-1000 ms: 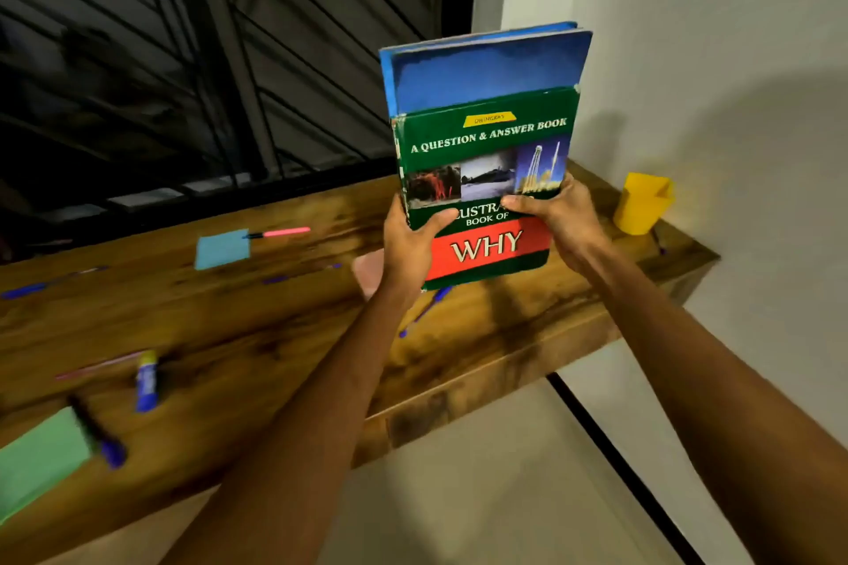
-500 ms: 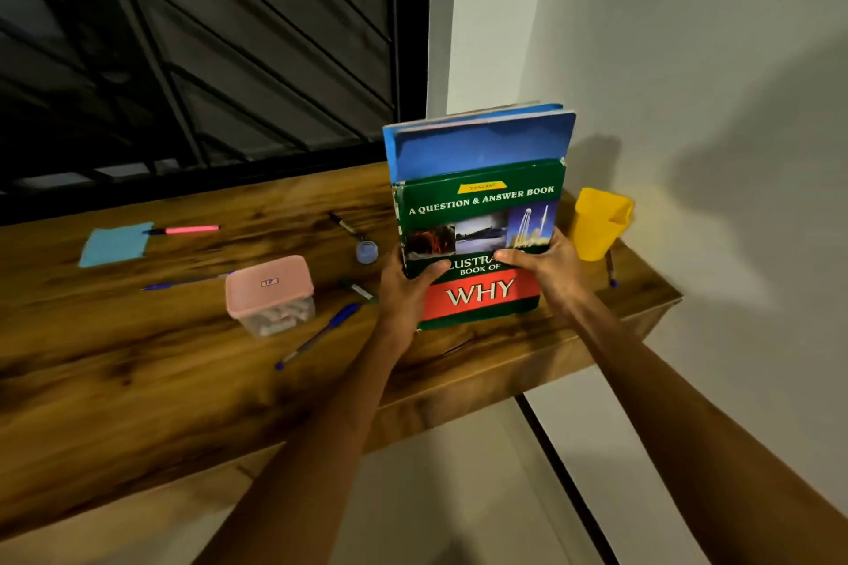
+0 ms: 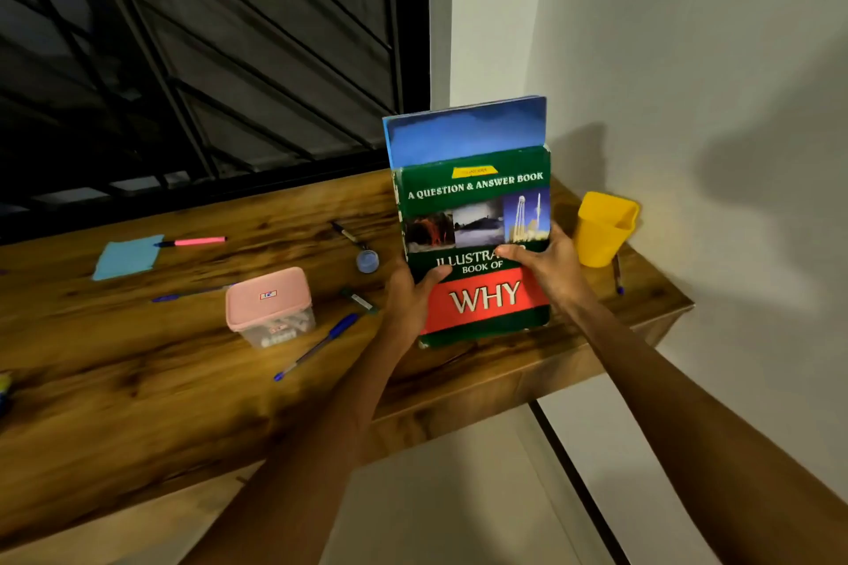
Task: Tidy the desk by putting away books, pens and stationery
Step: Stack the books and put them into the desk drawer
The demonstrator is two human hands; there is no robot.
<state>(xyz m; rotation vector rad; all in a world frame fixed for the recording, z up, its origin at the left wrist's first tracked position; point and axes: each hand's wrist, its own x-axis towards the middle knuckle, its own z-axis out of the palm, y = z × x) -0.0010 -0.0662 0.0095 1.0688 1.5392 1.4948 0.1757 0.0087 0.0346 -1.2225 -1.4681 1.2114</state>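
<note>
A green and red "WHY" book (image 3: 477, 197) stands upright on the wooden desk (image 3: 137, 381) near its right end, with a taller blue book (image 3: 463, 135) pressed behind it. My left hand (image 3: 410, 296) grips the stack's left edge, thumb on the cover. My right hand (image 3: 546, 266) grips the right edge the same way. The books' bottom edge rests on the desk. Loose on the desk lie a blue pen (image 3: 316, 346), a pink pen (image 3: 192, 241), another blue pen (image 3: 183, 294) and a small dark marker (image 3: 358, 299).
A yellow cup (image 3: 603, 227) stands right of the books, close to the white wall. A pink-lidded clear box (image 3: 270, 307), a light blue notepad (image 3: 126, 257), a small round blue cap (image 3: 367, 261) and a dark pen (image 3: 346, 233) lie left of the books. A barred window runs behind the desk.
Both hands have lowered the two books from mid-air down and toward the desk's right end. The stack now stands on the desk top.
</note>
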